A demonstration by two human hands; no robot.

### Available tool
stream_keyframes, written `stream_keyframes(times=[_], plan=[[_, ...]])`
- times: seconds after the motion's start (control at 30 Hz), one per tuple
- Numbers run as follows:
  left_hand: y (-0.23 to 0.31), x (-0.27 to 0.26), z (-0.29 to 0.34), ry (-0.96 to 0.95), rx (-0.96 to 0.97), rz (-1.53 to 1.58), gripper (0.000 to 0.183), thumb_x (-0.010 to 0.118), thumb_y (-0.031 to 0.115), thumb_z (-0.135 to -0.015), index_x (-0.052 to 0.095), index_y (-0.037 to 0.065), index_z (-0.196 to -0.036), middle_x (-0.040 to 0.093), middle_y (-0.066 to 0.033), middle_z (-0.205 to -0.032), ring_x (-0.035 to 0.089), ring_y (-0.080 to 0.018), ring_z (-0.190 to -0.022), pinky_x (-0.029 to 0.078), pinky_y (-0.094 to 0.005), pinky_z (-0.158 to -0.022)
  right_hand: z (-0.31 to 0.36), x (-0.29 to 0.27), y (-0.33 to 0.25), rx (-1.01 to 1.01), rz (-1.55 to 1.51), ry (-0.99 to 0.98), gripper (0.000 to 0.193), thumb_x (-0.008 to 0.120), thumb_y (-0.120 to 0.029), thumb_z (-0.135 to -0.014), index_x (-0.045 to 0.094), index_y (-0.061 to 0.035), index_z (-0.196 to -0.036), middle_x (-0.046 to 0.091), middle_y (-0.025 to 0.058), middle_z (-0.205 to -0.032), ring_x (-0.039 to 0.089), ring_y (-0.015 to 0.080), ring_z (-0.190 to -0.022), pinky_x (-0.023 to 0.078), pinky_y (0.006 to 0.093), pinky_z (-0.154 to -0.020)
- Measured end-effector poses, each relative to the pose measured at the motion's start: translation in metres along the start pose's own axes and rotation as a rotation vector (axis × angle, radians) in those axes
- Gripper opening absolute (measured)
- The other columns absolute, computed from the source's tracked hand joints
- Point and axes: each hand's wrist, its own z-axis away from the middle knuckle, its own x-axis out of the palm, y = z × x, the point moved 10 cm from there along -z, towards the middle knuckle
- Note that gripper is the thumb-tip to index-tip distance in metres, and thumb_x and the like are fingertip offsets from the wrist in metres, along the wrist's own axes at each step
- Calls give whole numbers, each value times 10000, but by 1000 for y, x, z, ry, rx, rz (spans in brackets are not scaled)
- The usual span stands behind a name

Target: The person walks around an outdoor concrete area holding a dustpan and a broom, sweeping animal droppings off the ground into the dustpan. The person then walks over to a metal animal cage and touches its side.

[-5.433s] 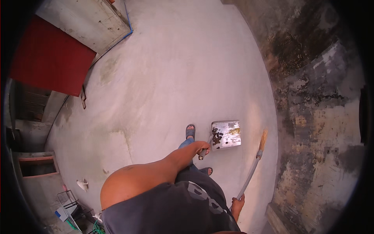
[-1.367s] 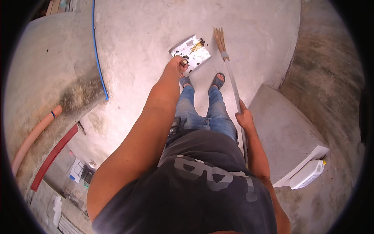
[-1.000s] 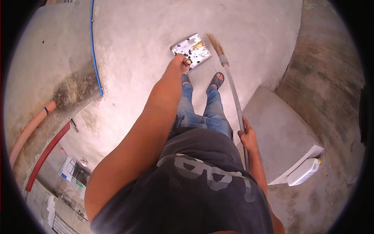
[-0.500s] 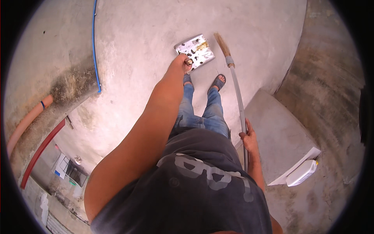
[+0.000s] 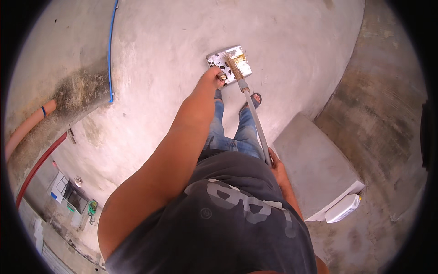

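My left hand [image 5: 216,76] is closed round the handle end of a shiny metal dustpan [image 5: 245,69], held low in front of my feet. Dark patches and a brownish-yellow area show on the pan; whether they are loose bits or marks I cannot tell. A broom [image 5: 258,116] with a long pale grey pole slants up and left from my right side. Its straw bristles overlap the pan in this view; whether they touch it is unclear. My right hand [image 5: 277,166], low by my hip, grips the upper part of the pole, its fingers partly hidden.
To my right stands a grey concrete block [image 5: 315,160] with a white plastic jug [image 5: 343,208] beside it. A blue pipe [image 5: 110,59] and an orange pipe [image 5: 29,123] run along the left wall. Green cord-like material [image 5: 92,209] lies at lower left.
The broom's bristles have swung left from the floor beside the dustpan to over it. My right hand has moved left with the pole. My left hand still holds the dustpan, slightly turned and lower.
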Motion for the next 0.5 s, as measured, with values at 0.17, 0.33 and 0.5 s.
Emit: stream_keyframes(times=[0.17, 0.33, 0.5], plan=[[9, -51, 5, -214, -108, -117, 7, 452, 29, -735, 456, 34, -731, 487, -79, -602, 494, -190, -528, 426, -335, -468, 26, -20, -46, -43, 167, 195, 712, 492, 31, -651, 286, -28, -1330, 572, 179, -1028, 569, 217, -872, 436, 263, -767], [10, -63, 37, -147, -10, -96, 96, 422, 15, -711, 438, 18, -616, 468, -111, -530, 469, -214, -458, 411, -328, -415, -3, -63, -70, -194, 186, 375, 712, 484, 8, -639, 281, 6, -1322, 565, 89, -792, 515, 153, -612, 432, 262, -576], [35, -63, 37, 76, 102, -152, 126, 401, 63, -728, 447, 52, -611, 454, -51, -538, 479, -184, -483, 399, -284, -414, -56, -75, -80, -149, 183, 440, 736, 495, -29, -620, 275, 21, -1320, 532, 73, -717, 475, 134, -552, 405, 250, -524]])
